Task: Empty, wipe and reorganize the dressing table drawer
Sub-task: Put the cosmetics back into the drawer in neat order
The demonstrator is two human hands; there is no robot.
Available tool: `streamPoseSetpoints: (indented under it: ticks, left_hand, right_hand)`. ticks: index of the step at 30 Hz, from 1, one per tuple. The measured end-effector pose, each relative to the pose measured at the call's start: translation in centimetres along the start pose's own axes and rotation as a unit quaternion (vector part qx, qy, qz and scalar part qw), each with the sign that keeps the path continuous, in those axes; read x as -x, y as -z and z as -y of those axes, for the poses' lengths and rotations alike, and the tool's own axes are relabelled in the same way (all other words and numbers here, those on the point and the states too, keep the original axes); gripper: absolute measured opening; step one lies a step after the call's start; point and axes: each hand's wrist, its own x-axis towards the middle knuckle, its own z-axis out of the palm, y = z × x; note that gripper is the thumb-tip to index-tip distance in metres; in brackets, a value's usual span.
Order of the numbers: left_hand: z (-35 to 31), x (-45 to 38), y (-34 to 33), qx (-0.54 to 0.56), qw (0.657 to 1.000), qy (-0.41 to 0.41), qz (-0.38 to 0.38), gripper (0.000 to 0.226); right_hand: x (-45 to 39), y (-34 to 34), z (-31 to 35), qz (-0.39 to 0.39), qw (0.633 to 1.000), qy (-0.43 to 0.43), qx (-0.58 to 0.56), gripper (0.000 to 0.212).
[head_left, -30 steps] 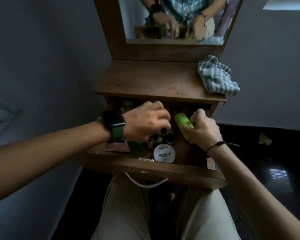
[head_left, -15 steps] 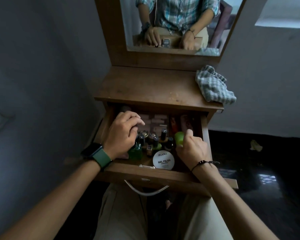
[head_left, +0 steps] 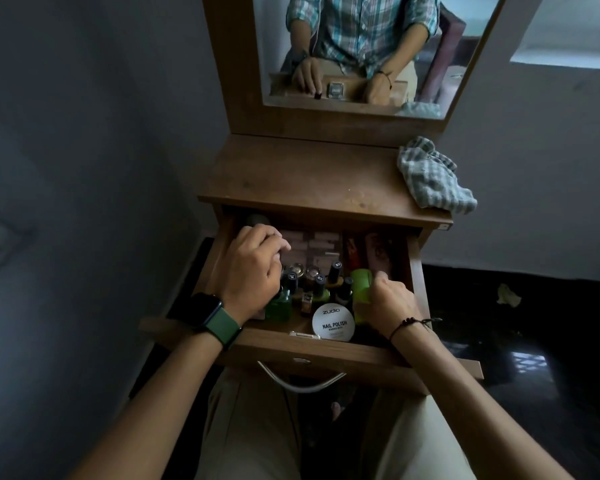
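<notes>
The wooden drawer (head_left: pixel 309 355) of the dressing table is pulled out over my lap. My left hand (head_left: pixel 253 271) is inside its left part, fingers curled down among several nail polish bottles (head_left: pixel 317 285); the mirror shows a small dark-capped bottle at its fingertips. My right hand (head_left: pixel 392 303) grips a light green bottle (head_left: pixel 361 282) standing in the drawer's right part. A round white tub (head_left: pixel 333 322) labelled nail polish remover lies at the front, and a green square bottle (head_left: pixel 279 304) sits under my left wrist.
A checked cloth (head_left: pixel 433 178) lies crumpled at the right end of the table top (head_left: pixel 302 174). The mirror (head_left: pixel 361 46) rises behind it. Flat packets (head_left: pixel 378 251) lie at the drawer's back. Walls stand close on both sides, with dark floor to the right.
Both hands have come down from above the drawer into it. The green bottle went from tilted in the air to upright in the drawer's right part.
</notes>
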Motion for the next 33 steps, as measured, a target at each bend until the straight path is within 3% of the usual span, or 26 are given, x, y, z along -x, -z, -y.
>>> streamPoseSetpoints:
  ticks: [4,7,11,16,19,23,28,33]
  left_hand:
    - [0.0,0.2,-0.1,-0.001,1.000,-0.025,0.005,0.030]
    - [0.3,1.1,0.8,-0.029,0.999,-0.025,-0.005,0.029]
    - [1.7,3.5,2.9,-0.083,0.995,0.026,-0.039,0.032]
    - [4.2,5.0,3.8,-0.073,0.970,0.223,-0.061,0.035]
    - [4.6,4.3,3.5,-0.040,0.956,0.282,-0.066,0.035]
    - [4.9,3.3,2.6,-0.037,0.963,0.260,-0.060,0.041]
    - [5.6,1.0,1.8,-0.089,0.978,0.188,-0.027,0.074]
    - [5.8,-1.8,1.4,-0.104,0.984,0.142,0.024,0.082]
  right_hand:
    - [1.3,0.7,-0.3,-0.061,0.997,0.037,0.032,0.020]
    - [3.6,1.1,-1.9,-0.209,0.971,0.115,0.009,0.011]
    - [6.1,0.6,-5.3,-0.367,0.919,0.136,-0.042,0.029]
    - [5.9,0.0,-5.6,-0.385,0.915,0.072,-0.095,0.046]
    - [5.4,-0.1,-5.3,-0.387,0.916,0.063,-0.087,0.050]
    - [4.1,0.2,-5.3,-0.388,0.917,0.069,-0.055,0.055]
    - [1.5,0.7,-4.7,-0.388,0.916,0.092,0.042,0.064]
    - [-1.1,2.0,-4.1,-0.358,0.918,0.145,0.092,0.079]
